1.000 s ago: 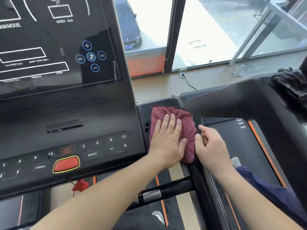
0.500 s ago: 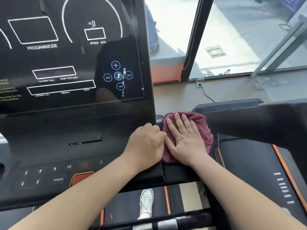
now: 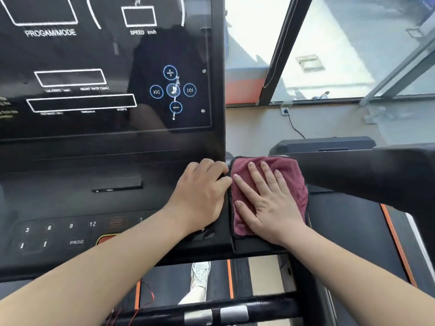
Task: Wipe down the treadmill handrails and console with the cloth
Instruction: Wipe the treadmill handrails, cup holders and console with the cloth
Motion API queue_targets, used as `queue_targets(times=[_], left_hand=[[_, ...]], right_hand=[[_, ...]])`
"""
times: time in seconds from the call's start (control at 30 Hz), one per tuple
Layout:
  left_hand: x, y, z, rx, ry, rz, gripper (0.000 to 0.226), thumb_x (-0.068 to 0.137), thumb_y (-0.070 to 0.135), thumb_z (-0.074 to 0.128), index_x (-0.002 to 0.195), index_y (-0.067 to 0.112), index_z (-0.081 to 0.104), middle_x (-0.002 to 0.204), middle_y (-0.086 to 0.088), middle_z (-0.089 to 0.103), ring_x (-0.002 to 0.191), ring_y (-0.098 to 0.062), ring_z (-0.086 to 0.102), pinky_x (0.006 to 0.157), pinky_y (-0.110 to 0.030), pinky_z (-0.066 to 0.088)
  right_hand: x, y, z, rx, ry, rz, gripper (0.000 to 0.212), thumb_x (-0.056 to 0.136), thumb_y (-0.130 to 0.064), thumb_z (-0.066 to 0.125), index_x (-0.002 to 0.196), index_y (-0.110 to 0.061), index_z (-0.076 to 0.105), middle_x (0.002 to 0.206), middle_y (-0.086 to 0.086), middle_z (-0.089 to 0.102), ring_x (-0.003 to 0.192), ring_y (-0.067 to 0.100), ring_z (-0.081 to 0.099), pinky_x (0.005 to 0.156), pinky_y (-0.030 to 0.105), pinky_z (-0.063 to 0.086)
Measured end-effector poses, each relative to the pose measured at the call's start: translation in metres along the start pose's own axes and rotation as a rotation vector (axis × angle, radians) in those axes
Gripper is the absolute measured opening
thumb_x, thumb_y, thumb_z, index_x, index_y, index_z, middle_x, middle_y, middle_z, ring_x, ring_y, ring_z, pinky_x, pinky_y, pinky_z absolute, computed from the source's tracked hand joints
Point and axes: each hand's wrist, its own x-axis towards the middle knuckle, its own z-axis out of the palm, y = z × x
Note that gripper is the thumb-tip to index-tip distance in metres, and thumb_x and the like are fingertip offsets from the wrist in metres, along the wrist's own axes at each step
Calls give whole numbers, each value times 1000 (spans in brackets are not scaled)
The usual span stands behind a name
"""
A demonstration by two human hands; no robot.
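Currently, right hand [image 3: 270, 203] lies flat, fingers spread, pressing maroon cloth [image 3: 292, 175] at frame centre. Left hand [image 3: 200, 194], fingers curled, rests on console [image 3: 94, 161] edge; grip cannot be told.

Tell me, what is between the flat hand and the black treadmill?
The red cloth lies there, spread under the right hand on the black ledge, in the head view.

A maroon terry cloth [image 3: 294, 180], folded into a rough rectangle with dark edging, lies flat on top of the black right handrail [image 3: 259, 245], just beside the console [image 3: 94, 180]. The console is a glossy black panel with white-outlined display boxes, blue-ringed music buttons and numbered keys along its lower part. Below it runs a black crossbar [image 3: 266, 304] with silver grip plates.
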Motion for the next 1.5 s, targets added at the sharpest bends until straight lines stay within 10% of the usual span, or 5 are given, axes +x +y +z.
queue_targets(times=[0.2,0.7,0.93,1.23,1.5], left_hand=[[-7,-4,3,-42,-6,-53,25,88,18,65,112,15,72,116,-5,62,100,-32,56,81,-46,47],[3,-6,1,-145,9,-82,16,91,17,62,103,15,72,102,-1,60,90,-29,52,72,-47,46],[-1,0,-1,-148,4,-120,14,91,16,60,96,13,73,101,-1,61,90,-30,53,71,-47,47],[-23,41,0,-214,-8,-125,19,89,15,59,97,12,77,116,-6,69,104,-32,62,81,-46,54],[-48,72,7,-281,-5,-131,22,89,14,59,100,11,78,120,-9,70,107,-33,65,85,-48,57]], right_hand=[[52,1,-13,-58,-42,119,66,97,-70,8,160,-49,9,170,1,17,157,30,2,127,50,-5],[15,7,-8,-13,-32,93,68,95,-74,10,158,-52,-5,172,-1,-14,157,22,-19,126,49,-8],[82,1,-24,-58,-52,258,70,91,-79,7,143,-49,44,151,1,51,140,33,41,116,61,14],[-10,-6,3,9,4,103,64,101,-64,8,161,-43,-2,171,-3,-13,157,21,-18,127,48,-8],[-113,1,29,87,152,-2,60,102,-39,32,160,-21,32,168,-3,23,157,15,17,126,39,13]])
